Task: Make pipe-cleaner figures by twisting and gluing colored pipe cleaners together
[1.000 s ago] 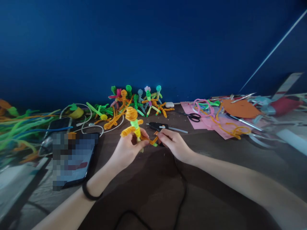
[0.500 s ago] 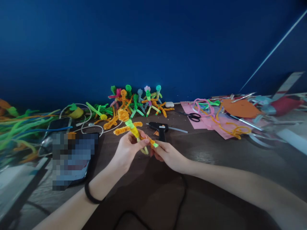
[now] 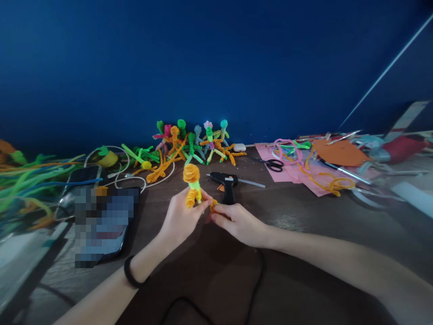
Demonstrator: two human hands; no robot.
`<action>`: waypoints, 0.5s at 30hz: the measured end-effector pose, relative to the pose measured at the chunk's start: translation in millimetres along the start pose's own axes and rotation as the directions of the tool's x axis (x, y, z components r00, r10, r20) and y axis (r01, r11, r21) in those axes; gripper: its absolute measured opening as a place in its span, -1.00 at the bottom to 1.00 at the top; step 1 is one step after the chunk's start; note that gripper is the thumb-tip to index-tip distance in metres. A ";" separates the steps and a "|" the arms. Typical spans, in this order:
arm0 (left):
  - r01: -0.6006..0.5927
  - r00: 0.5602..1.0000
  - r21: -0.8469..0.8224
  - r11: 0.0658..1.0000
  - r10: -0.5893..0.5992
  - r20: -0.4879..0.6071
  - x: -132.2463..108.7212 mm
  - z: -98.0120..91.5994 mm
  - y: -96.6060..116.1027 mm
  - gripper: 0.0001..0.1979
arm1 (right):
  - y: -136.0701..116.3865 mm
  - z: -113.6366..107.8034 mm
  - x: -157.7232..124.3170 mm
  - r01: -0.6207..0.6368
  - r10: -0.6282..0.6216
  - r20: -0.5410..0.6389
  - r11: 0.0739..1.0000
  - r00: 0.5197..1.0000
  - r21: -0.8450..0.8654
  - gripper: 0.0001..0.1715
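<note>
A dark surface (image 3: 304,216) lies below a blue wall (image 3: 216,58). Above it, the left hand (image 3: 179,219) closes its fingers around an upright pipe-cleaner figure (image 3: 192,180), hiding its legs. The right hand (image 3: 238,222) pinches its barely visible lower end, near the glue gun (image 3: 226,181).

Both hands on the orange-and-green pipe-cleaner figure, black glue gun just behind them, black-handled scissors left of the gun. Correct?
Wrong on one point: the head view shows the black-handled scissors right of the black glue gun, not left. The rest stands: the left hand and right hand both grip the orange-and-green pipe-cleaner figure, gun just behind them.
</note>
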State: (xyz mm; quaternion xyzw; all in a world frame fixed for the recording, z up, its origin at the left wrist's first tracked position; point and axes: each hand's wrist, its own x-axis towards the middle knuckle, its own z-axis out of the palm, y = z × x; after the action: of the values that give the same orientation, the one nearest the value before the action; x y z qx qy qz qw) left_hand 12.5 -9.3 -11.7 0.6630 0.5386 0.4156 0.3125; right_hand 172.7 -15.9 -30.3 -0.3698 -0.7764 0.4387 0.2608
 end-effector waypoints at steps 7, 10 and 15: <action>-0.016 0.997 0.057 0.998 0.012 0.075 3.4 -6.0 -1.9 -0.96 | 0.5 -12.9 5.0 0.013 -0.024 -0.135 0.996 0.991 -0.085 -0.66; 0.031 0.988 0.006 0.999 -0.032 0.149 5.5 -7.4 -0.6 -0.95 | 5.0 -16.2 7.4 0.023 -0.035 -0.175 0.997 0.984 -0.067 -0.70; 0.124 0.968 -0.144 0.982 -0.088 0.233 8.5 -9.2 -1.6 -0.87 | 12.3 -19.0 10.8 0.024 -0.011 -0.201 0.998 0.980 0.062 -0.74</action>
State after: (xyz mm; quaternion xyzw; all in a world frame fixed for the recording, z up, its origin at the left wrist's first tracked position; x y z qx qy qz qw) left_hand 4.2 -1.0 -7.0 0.6493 0.4998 0.3614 0.4450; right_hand 184.4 6.2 -31.1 -0.3968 -0.7348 0.4218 0.3531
